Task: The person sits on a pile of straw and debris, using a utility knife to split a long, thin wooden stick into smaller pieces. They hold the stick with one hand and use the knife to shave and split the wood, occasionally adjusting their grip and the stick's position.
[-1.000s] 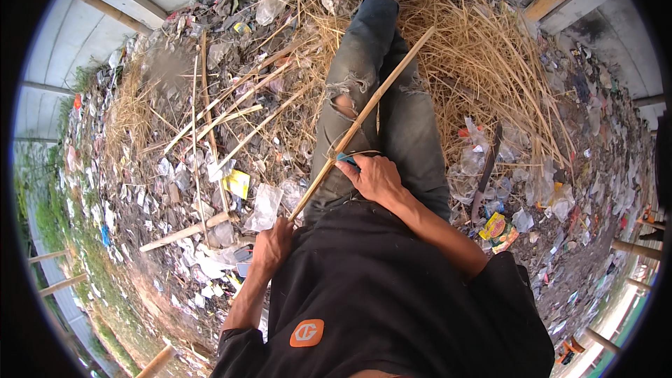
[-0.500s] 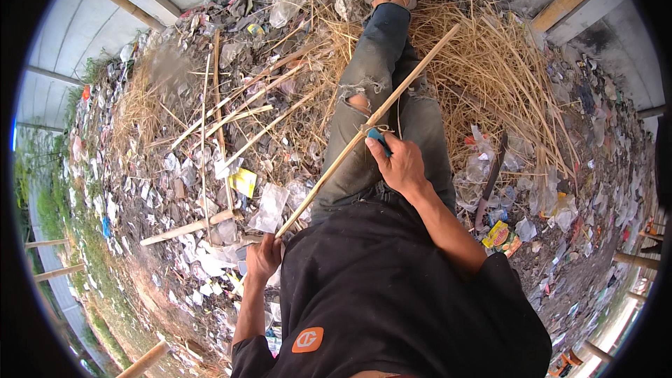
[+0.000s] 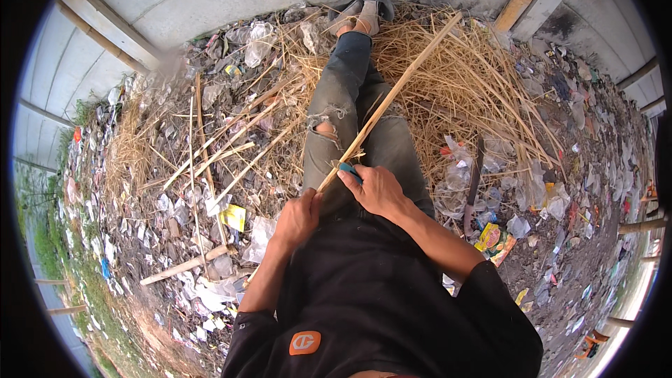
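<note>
Sprawling across the far ground, a straw pile [image 3: 455, 91] lies under the person's outstretched legs. Over the lap runs a long bamboo stick [image 3: 392, 94], slanting far-right. Left hand [image 3: 297, 217] is wrapped tight round its near end; right hand [image 3: 378, 189] grips a blue-handled knife [image 3: 348, 169] pressed against it.

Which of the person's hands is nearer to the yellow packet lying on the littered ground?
Left. The left hand grips the near end of the bamboo stick, just right of the yellow packet; the right hand is farther right.
</note>
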Demonstrator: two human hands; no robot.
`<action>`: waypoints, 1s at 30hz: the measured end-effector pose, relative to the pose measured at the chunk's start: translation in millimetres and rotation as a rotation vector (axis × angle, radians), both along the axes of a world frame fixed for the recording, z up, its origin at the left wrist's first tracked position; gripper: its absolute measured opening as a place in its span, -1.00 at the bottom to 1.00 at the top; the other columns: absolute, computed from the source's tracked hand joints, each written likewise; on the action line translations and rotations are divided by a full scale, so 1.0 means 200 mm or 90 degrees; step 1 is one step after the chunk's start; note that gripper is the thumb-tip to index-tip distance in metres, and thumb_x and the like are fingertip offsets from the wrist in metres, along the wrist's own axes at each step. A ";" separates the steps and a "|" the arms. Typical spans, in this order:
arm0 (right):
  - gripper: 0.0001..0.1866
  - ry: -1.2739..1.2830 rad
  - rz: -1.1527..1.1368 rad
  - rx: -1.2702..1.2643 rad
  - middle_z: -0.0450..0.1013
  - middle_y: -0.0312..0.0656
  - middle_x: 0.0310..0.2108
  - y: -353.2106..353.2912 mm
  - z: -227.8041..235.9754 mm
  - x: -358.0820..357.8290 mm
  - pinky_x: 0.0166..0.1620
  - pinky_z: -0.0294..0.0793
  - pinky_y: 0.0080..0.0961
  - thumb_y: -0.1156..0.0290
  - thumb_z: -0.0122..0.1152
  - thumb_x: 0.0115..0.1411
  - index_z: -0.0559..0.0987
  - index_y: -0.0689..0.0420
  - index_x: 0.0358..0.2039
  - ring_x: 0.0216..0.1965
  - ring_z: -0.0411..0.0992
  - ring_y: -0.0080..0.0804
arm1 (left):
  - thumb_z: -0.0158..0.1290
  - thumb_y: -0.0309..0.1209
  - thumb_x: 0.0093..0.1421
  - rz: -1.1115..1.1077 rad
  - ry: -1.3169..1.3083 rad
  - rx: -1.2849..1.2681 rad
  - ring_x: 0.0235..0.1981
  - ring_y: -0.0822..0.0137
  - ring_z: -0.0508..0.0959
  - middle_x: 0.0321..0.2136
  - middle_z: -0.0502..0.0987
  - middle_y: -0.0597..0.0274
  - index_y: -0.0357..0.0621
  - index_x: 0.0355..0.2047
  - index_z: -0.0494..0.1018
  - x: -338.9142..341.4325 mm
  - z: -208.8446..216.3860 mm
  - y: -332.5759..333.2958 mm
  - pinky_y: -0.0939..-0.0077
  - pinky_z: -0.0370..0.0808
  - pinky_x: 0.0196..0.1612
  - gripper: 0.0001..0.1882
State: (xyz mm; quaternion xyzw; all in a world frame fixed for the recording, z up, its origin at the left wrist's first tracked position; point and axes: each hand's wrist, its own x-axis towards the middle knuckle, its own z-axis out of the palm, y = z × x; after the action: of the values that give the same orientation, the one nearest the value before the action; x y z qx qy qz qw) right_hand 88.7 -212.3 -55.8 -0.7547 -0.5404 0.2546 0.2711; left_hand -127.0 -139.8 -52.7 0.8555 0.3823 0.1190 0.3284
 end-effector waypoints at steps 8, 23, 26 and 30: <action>-0.22 -0.072 0.029 -0.002 0.52 0.14 -0.60 0.08 -0.04 0.25 -0.34 0.52 0.02 -0.29 -0.15 0.38 0.67 0.22 -0.42 -0.44 0.54 0.21 | -0.08 -0.25 0.44 -0.001 0.076 0.066 -0.52 -0.32 0.55 -0.61 0.51 -0.29 -0.21 -0.28 0.38 -0.05 -0.02 -0.05 -0.16 0.45 -0.45 -0.74; -0.37 0.052 -0.361 0.289 0.12 -0.41 -0.71 -0.08 0.19 1.45 -0.54 0.07 -0.44 -0.23 0.11 0.33 0.37 0.06 -0.64 -0.65 0.11 -0.58 | 0.05 -0.30 0.36 0.012 0.094 0.142 -0.60 -0.18 0.57 -0.66 0.51 -0.11 -0.12 -0.38 0.43 0.00 0.09 -0.06 -0.03 0.47 -0.53 -0.80; -0.39 0.190 -0.352 0.291 0.14 -0.45 -0.66 -0.04 0.25 1.30 -0.52 0.05 -0.48 -0.21 0.19 0.29 0.43 0.10 -0.57 -0.60 0.13 -0.63 | 0.04 -0.33 0.36 -0.010 0.062 0.150 -0.59 -0.17 0.56 -0.66 0.50 -0.12 -0.14 -0.36 0.43 0.21 0.11 0.00 0.00 0.45 -0.53 -0.82; -0.50 0.363 -0.288 0.340 0.18 -0.43 -0.65 0.02 0.26 1.16 -0.49 0.08 -0.52 -0.08 0.24 0.31 0.59 0.20 -0.35 -0.58 0.14 -0.66 | 0.06 -0.40 0.33 -0.043 0.024 0.174 -0.60 -0.14 0.57 -0.66 0.49 -0.11 -0.20 -0.36 0.41 0.44 0.22 0.04 0.06 0.44 -0.55 -0.85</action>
State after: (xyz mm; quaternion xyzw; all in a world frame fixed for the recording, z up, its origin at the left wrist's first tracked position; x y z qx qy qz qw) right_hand 321.4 -207.8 -2.9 -0.6570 -0.3121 0.2384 0.6435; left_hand -39.6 -131.3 -7.7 0.9066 0.3395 0.1430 0.2055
